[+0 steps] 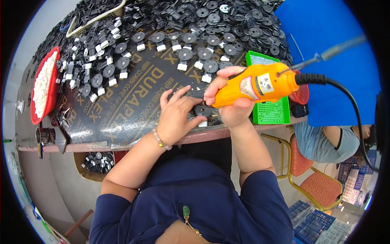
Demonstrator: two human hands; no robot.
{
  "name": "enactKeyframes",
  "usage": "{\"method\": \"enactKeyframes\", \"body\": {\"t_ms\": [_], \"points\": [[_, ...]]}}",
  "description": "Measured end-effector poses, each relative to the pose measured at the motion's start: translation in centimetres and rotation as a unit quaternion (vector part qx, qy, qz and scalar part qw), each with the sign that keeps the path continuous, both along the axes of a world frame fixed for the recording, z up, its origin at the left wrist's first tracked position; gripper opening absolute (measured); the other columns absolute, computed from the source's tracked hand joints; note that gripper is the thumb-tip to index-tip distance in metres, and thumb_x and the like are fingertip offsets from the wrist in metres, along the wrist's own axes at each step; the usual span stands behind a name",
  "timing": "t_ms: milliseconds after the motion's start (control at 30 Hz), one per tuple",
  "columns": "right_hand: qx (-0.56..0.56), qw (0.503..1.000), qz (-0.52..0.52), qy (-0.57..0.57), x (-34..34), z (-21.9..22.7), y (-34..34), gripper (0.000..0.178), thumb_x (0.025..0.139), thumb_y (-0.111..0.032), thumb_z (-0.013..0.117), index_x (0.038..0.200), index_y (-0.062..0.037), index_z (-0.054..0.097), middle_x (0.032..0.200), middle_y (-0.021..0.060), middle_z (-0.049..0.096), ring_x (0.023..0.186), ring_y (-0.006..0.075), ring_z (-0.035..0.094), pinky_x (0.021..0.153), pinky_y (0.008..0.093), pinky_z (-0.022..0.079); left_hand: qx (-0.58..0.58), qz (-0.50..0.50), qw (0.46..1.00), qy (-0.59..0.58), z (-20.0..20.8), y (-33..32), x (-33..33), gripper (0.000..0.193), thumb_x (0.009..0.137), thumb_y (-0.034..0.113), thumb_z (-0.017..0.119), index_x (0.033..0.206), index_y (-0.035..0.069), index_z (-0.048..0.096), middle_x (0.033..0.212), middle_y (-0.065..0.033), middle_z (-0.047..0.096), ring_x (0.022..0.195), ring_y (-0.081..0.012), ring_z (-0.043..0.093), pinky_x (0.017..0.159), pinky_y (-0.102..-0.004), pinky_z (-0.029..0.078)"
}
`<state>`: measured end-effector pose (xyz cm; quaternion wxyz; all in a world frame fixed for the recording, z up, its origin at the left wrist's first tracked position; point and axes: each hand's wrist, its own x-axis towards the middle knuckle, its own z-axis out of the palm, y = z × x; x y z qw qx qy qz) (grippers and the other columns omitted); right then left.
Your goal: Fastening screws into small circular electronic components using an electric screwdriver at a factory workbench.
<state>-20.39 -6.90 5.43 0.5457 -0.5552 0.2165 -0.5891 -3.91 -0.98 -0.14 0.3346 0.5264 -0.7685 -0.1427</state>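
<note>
My right hand [232,106] grips an orange electric screwdriver [260,84] tilted down toward the table. Its tip is hidden behind my fingers. A black cable leaves its back end, beside a metal hook and spring [343,48]. Just below the screwdriver's front end lies a black round plastic part [201,110] with a white block [203,123] at its near end. My left hand [177,115] lies on the table, thumb and forefinger on either side of this part, its other fingers spread. Similar black parts with white blocks [185,57] lie in loose rows beyond my hands.
Heaped black plastic parts [211,16] cover the far table. A red tray [55,81] of white pieces stands at left. Green perforated trays [289,110] and a red bowl [302,95] sit at right. Below the table are a box of parts [87,173] and chairs [321,189]; another person [325,142] is at right.
</note>
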Motion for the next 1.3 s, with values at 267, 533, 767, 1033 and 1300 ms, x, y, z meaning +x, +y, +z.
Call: {"method": "enactKeyframes", "body": {"t_ms": [267, 533, 767, 1033, 1300], "points": [[-0.120, 0.961, -0.232, 0.088, -12.2, 2.6, -0.5, 0.083, 0.088, -0.075, 0.062, 0.121, -0.0003, 0.050, 0.075, 0.0129, 0.066, 0.058, 0.0157, 0.061, 0.054, 0.0263, 0.051, -0.017, 0.003, 1.000, -0.022, -0.3, 0.1, -0.1, 0.045, 0.079, 0.033, 0.084, 0.116, 0.011, 0.071, 0.111, -0.0047, 0.073, 0.138, -0.0306, 0.051, 0.115, -0.0544, 0.024], [-0.085, 0.954, -0.277, 0.071, -14.9, -0.1, 0.3, 0.080, 0.086, -0.074, 0.065, 0.116, -0.0011, 0.052, 0.073, 0.0119, 0.065, 0.056, 0.0156, 0.059, 0.054, 0.0256, 0.050, -0.013, 0.015, 0.999, -0.041, -0.1, 0.0, -0.4, 0.045, 0.078, 0.034, 0.083, 0.115, 0.011, 0.071, 0.114, -0.0054, 0.072, 0.142, -0.0328, 0.047, 0.118, -0.0541, 0.021], [-0.083, 0.954, -0.278, 0.078, -14.7, -0.4, 0.6, 0.082, 0.086, -0.076, 0.064, 0.116, -0.0008, 0.052, 0.072, 0.0113, 0.065, 0.056, 0.0160, 0.060, 0.053, 0.0264, 0.051, -0.022, 0.021, 0.998, -0.047, -0.2, 0.1, -0.4, 0.044, 0.079, 0.035, 0.083, 0.114, 0.012, 0.072, 0.113, -0.0048, 0.072, 0.142, -0.0329, 0.047, 0.119, -0.0541, 0.020], [-0.092, 0.951, -0.283, 0.079, -14.9, -0.6, 0.7, 0.081, 0.087, -0.075, 0.063, 0.117, -0.0003, 0.051, 0.072, 0.0116, 0.064, 0.056, 0.0158, 0.059, 0.053, 0.0266, 0.050, -0.013, 0.018, 0.998, -0.051, 0.0, 0.1, -0.4, 0.046, 0.079, 0.035, 0.083, 0.116, 0.012, 0.071, 0.115, -0.0049, 0.072, 0.143, -0.0332, 0.046, 0.120, -0.0551, 0.019], [-0.114, 0.943, -0.305, 0.069, -14.4, 2.0, 1.9, 0.089, 0.086, -0.084, 0.050, 0.123, -0.0034, 0.052, 0.079, 0.0121, 0.066, 0.058, 0.0181, 0.059, 0.053, 0.0304, 0.050, -0.009, 0.023, 0.999, -0.031, 0.6, 0.3, -0.5, 0.054, 0.077, 0.033, 0.085, 0.123, 0.011, 0.069, 0.118, -0.0059, 0.071, 0.146, -0.0327, 0.043, 0.120, -0.0549, 0.017]]}}
